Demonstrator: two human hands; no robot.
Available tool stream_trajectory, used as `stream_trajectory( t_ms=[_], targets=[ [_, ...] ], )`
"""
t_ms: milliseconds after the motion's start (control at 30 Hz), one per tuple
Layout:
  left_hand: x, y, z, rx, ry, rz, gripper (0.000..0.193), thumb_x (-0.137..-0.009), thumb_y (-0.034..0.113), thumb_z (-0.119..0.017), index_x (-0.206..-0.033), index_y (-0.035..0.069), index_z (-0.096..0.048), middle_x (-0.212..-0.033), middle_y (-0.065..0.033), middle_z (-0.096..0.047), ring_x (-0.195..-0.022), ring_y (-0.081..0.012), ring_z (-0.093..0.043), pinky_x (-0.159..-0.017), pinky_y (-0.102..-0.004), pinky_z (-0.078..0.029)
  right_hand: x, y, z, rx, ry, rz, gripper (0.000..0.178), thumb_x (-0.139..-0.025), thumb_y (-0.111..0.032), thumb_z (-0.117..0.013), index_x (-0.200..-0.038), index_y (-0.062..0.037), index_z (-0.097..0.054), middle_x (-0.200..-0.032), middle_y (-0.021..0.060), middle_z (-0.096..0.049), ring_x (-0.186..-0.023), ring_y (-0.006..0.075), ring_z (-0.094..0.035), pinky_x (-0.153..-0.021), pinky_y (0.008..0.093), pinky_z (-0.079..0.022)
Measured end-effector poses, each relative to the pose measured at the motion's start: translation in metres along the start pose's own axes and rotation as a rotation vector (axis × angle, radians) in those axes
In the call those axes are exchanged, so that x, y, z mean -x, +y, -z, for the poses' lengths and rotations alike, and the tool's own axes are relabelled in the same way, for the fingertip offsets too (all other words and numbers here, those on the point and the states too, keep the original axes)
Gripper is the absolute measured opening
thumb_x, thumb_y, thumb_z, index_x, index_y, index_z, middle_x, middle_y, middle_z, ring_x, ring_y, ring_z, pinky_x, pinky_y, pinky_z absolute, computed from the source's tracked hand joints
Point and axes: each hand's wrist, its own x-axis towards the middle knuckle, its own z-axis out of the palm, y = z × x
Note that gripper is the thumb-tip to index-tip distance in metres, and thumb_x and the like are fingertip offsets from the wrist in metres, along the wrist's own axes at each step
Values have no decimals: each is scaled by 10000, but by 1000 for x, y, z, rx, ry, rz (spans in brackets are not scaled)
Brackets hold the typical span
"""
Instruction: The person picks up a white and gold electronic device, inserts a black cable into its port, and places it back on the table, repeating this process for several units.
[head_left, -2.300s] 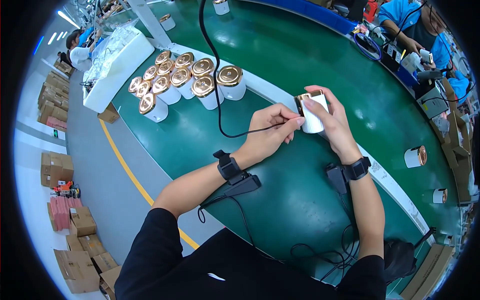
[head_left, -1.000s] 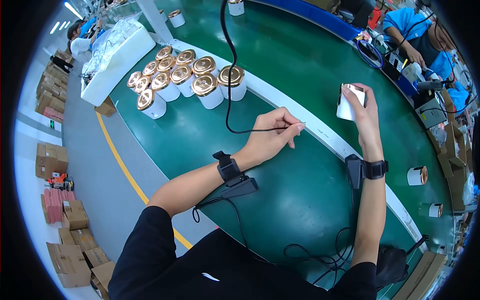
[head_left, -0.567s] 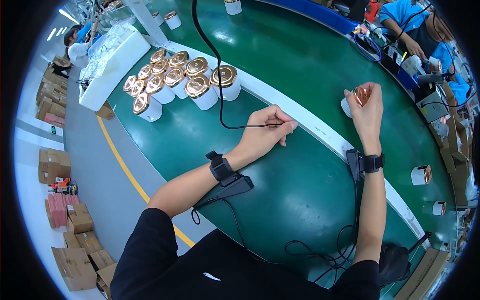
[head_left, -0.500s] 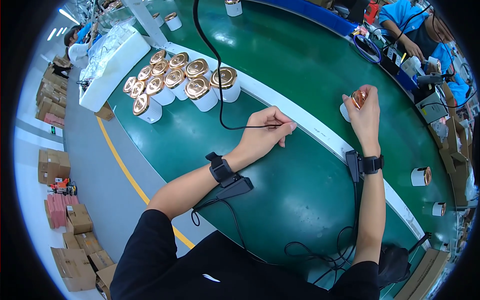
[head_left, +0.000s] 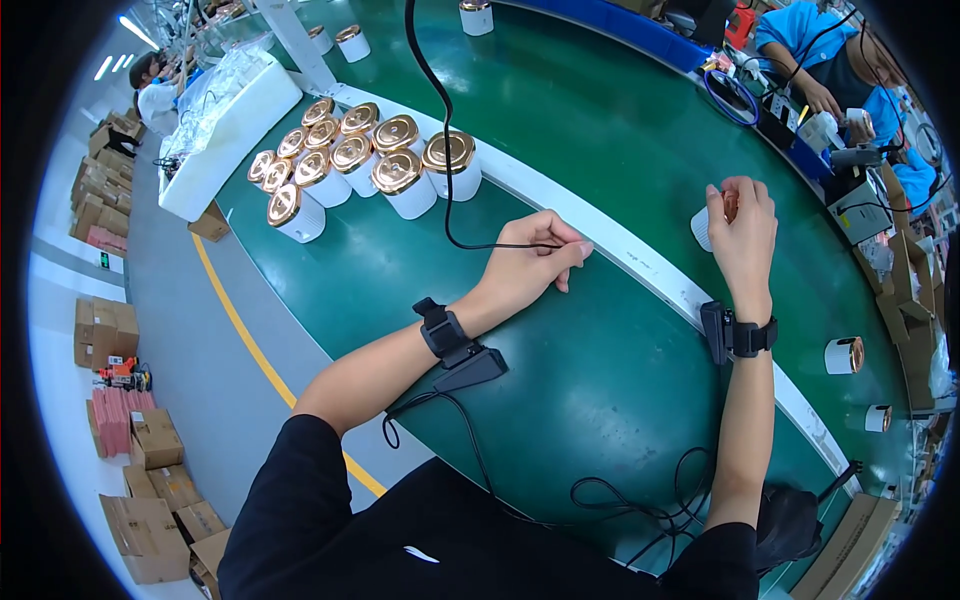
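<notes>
My left hand [head_left: 535, 258] is closed in a pinch on the end of a thin black cable [head_left: 447, 180], which hangs down from above. It is over the near green table, beside the white divider rail [head_left: 625, 262]. Past the rail, my right hand [head_left: 745, 230] curls its thumb and fingers round the top of a white canister [head_left: 701, 231] with a shiny copper lid. The hand covers most of that lid and the canister's right side. A group of similar canisters [head_left: 403, 185] stands at the left on the near table.
More canisters [head_left: 844, 356] are spread along the far green surface [head_left: 600, 130]. A white foam box [head_left: 235, 130] of clear bags stands at the left. Loose black cables [head_left: 640, 510] lie near my body. A co-worker in blue [head_left: 800, 60] sits across at the right.
My right hand has shifted slightly right and turned over the canister, hiding more of its lid. The canisters on the far surface have moved a little rightward. My left hand has hardly moved.
</notes>
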Motion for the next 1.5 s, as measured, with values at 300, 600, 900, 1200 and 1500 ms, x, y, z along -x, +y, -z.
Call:
stream_trajectory(
  t_ms=[300,600,900,1200,1500],
  targets=[
    [-1,0,2,12,-15,29,108,-893,71,-662,-858,-6,-595,-782,-59,-635,-602,-74,-573,-510,-227,-480,15,-53,6,-792,-317,-61,131,-895,-109,-620,-858,14,-598,-755,84,-626,-690,154,-600,-624,265,-447],
    [0,3,0,14,-30,52,79,-894,60,-639,-889,-9,-600,-789,-74,-643,-603,-83,-576,-526,-232,-475,33,-68,-2,-802,-578,148,147,-903,-129,-629,-881,12,-598,-706,45,-607,-624,94,-553,-566,251,-440],
    [-1,2,4,117,-29,67,86,-922,57,-577,-954,-11,-619,-818,-90,-659,-615,-102,-587,-547,-241,-479,36,-70,-14,-948,-812,-53,212,-951,-201,-607,-909,6,-602,-738,20,-608,-639,80,-569,-579,229,-452],
    [-3,0,5,143,-13,68,92,-924,57,-572,-963,-10,-623,-822,-97,-664,-616,-112,-592,-540,-242,-471,41,-66,-17,-964,-919,-116,235,-965,-226,-593,-904,0,-613,-764,8,-612,-652,74,-567,-588,225,-448],
    [-2,0,6,109,-24,82,114,-942,92,-574,-974,-7,-620,-829,-97,-654,-617,-123,-565,-582,-262,-475,38,-62,-20,-937,-923,-87,246,-966,-233,-592,-886,-1,-615,-759,6,-606,-652,76,-566,-591,226,-444]
  ],
)
